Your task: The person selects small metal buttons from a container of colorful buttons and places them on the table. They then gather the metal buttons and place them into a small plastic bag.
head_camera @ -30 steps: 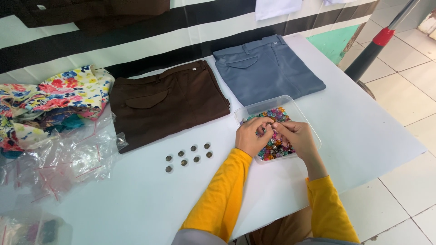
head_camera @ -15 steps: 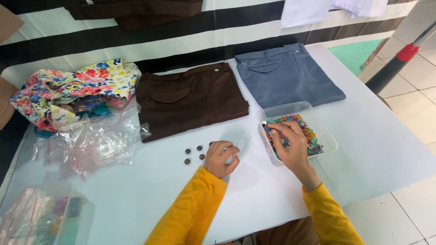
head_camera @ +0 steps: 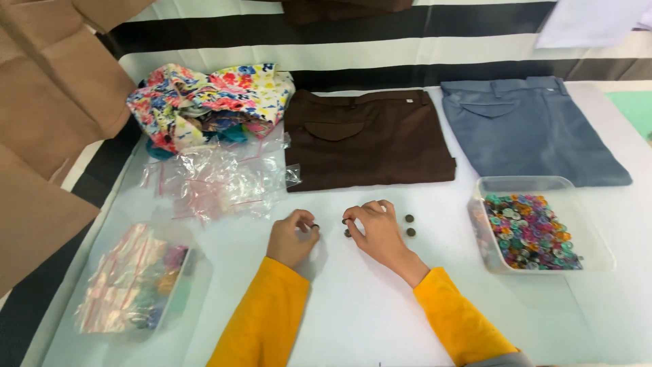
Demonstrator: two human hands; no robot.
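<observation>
A few small dark buttons lie on the white table just below the centre of the frame, and both hands work among them. The right hand rests palm down over the left part of the group, its fingertips curled in and pinched on a dark button at its left edge; two more buttons lie bare just to the right of it, one above the other. The left hand, a little to the left and apart from the right one, is loosely curled with thumb and forefinger closed on what looks like another dark button at their tips. Both arms wear yellow sleeves that enter from the bottom edge. Above the hands lie folded brown trousers, and to their right folded grey-blue trousers. At the right, below the grey-blue pair, stands a clear plastic tray filled with many-coloured buttons. Left of the hands is a heap of small clear zip bags, with a crumpled flowered cloth above it in the upper left. At the lower left sits a clear container holding more bags.
</observation>
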